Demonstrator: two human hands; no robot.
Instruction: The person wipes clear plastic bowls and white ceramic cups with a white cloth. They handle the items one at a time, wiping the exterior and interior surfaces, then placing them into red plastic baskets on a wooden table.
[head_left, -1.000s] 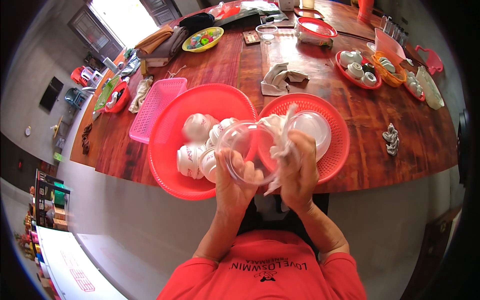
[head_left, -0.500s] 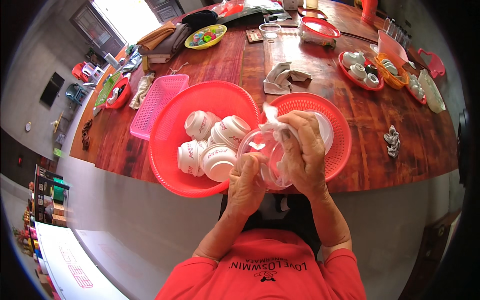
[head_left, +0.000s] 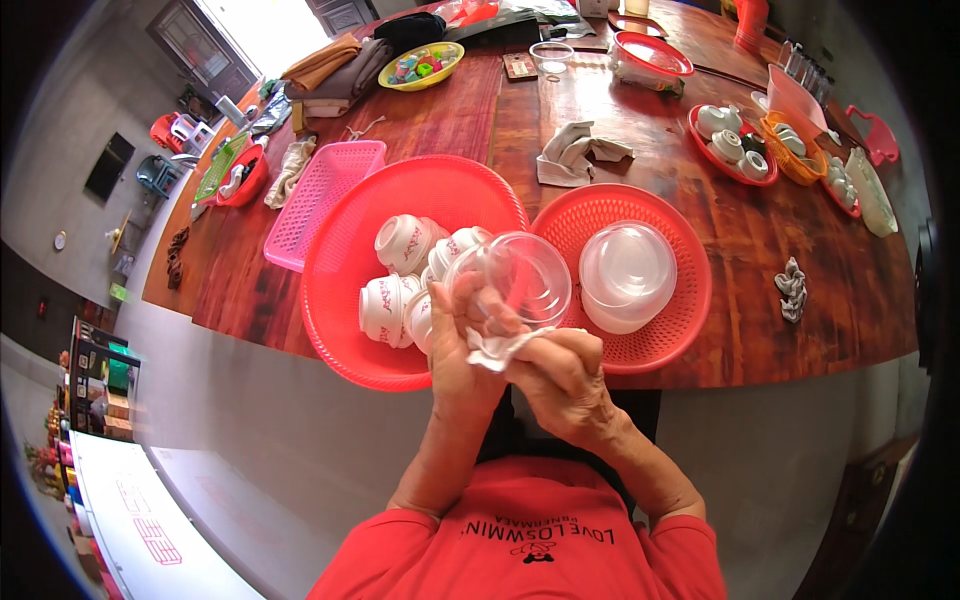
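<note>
A clear plastic bowl (head_left: 535,270) is tilted in my left hand (head_left: 465,350), whose fingers close round its near left side and show through the wall. My right hand (head_left: 565,385) grips a white cloth (head_left: 495,352) against the bowl's near edge. Behind the bowl stands a large red plastic basket (head_left: 335,215) holding several white patterned bowls (head_left: 388,310), mostly upside down. To its right, a smaller red colander basket (head_left: 690,270) holds upturned clear plastic bowls (head_left: 630,270).
A pink basket (head_left: 325,180) lies left of the red one. Beyond are a crumpled cloth (head_left: 580,155), a yellow basin (head_left: 420,65) of small colourful items and a red-lidded container (head_left: 652,55). Far right, a red tray (head_left: 733,170) holds white teaware; a twisted rag (head_left: 791,290) lies nearer.
The clear bowl has turned and shifted slightly up and right in my left hand. My right hand has moved down and left with the cloth, uncovering the bowls in the colander basket.
</note>
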